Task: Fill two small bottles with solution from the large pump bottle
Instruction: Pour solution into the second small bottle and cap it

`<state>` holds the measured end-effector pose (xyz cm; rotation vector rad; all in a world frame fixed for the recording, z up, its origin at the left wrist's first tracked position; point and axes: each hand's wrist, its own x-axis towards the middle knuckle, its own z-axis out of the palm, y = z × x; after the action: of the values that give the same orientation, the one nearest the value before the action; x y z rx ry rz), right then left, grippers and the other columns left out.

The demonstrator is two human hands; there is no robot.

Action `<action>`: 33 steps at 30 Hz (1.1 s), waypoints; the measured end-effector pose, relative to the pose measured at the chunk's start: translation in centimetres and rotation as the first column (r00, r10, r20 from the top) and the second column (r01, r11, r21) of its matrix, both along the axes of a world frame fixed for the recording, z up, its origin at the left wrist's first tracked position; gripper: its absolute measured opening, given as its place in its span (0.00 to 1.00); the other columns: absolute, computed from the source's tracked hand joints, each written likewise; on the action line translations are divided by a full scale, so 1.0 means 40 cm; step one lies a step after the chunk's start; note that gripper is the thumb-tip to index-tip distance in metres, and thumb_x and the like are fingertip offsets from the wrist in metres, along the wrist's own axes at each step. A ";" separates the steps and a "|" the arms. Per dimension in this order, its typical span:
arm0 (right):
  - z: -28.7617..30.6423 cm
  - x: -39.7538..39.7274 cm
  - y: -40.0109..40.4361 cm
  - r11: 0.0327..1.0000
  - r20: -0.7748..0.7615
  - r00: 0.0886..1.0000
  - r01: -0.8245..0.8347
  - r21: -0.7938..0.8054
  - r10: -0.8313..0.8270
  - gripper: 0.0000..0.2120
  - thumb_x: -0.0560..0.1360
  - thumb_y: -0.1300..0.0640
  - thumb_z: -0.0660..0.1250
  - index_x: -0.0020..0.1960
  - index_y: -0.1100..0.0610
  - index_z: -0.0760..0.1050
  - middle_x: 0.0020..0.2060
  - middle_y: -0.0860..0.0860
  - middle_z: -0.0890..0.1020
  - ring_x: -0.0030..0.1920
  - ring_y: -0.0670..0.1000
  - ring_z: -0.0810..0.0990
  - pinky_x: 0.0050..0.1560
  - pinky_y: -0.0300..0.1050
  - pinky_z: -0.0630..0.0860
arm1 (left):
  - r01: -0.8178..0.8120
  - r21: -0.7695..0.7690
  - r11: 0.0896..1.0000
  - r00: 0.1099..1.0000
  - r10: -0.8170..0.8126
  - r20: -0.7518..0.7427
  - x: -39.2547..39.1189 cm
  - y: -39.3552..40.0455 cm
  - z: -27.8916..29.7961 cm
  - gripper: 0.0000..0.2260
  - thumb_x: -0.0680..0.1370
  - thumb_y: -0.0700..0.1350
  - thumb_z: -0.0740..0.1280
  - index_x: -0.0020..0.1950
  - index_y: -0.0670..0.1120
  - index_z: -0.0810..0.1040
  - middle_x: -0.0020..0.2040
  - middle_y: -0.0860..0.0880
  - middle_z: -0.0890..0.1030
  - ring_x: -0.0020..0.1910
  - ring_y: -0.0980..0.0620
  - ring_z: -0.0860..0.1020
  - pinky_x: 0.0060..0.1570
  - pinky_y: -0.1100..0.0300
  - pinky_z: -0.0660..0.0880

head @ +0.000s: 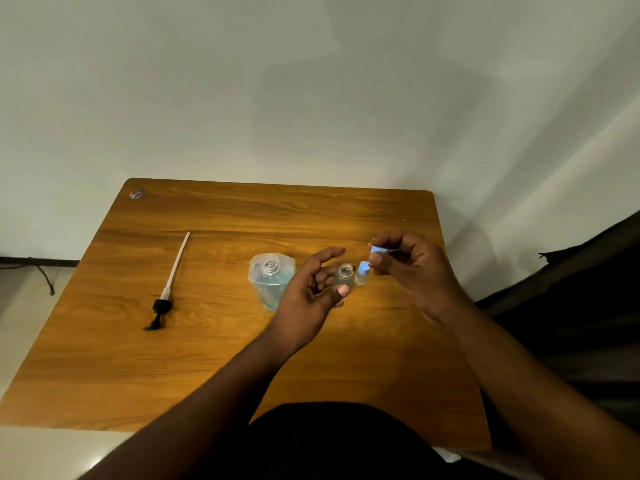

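So the wooden table (104, 341) has the large clear plastic bottle with blue solution (272, 284) standing near the middle, neck open, pump off. The black-headed pump with its long pale dip tube (168, 289) lies flat well off to the left of it. Just right of the big bottle is a small clear open bottle (344, 276), and touching or right beside that a second small clear bottle with a blue cap (362, 272). The left hand (311, 296) is at the open small bottle, thumb against its front and fingers loosely spread, not really wrapped round it. The right hand (408, 268) pinches a small blue cap (376, 251) between thumb and fingertips, held just above the capped bottle.
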<state>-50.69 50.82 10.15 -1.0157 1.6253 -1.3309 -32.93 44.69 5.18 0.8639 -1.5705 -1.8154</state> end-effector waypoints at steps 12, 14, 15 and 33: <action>0.104 0.041 -0.043 0.884 -0.717 0.594 -0.463 0.066 0.365 0.15 0.69 0.63 0.74 0.56 0.56 0.81 0.52 0.51 0.84 0.49 0.45 0.81 0.48 0.37 0.80 | 0.070 -0.155 0.985 0.998 -0.069 0.012 0.021 -0.017 0.044 0.38 0.77 0.35 0.68 0.79 0.54 0.51 0.51 0.50 0.84 0.51 0.55 0.82 0.53 0.55 0.79; 0.113 0.047 -0.051 0.868 -0.753 0.525 -0.481 0.122 0.397 0.13 0.70 0.61 0.73 0.54 0.58 0.81 0.49 0.52 0.84 0.47 0.47 0.81 0.46 0.41 0.79 | 0.084 -0.187 0.979 0.996 -0.079 0.034 0.021 -0.022 0.043 0.40 0.77 0.36 0.69 0.79 0.56 0.48 0.49 0.55 0.85 0.52 0.57 0.82 0.57 0.56 0.78; 0.118 0.049 -0.055 0.867 -0.765 0.495 -0.471 0.162 0.412 0.11 0.71 0.59 0.73 0.54 0.57 0.81 0.48 0.52 0.84 0.46 0.47 0.80 0.45 0.41 0.78 | 0.091 -0.204 0.975 0.996 -0.084 0.043 0.021 -0.025 0.044 0.41 0.77 0.36 0.69 0.79 0.57 0.46 0.48 0.57 0.84 0.52 0.57 0.82 0.58 0.55 0.78; 0.193 0.064 -0.083 0.901 -0.892 0.127 -0.060 0.429 0.433 0.25 0.78 0.38 0.54 0.27 0.51 0.64 0.26 0.48 0.70 0.28 0.45 0.68 0.31 0.40 0.62 | 0.067 -0.202 0.977 0.998 -0.061 0.034 0.022 -0.040 0.043 0.42 0.77 0.36 0.69 0.79 0.60 0.47 0.54 0.53 0.83 0.51 0.53 0.82 0.49 0.54 0.82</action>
<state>-48.13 47.50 17.87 -2.1005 2.2626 0.0892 -32.04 43.09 6.88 0.7537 -1.7847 -1.6562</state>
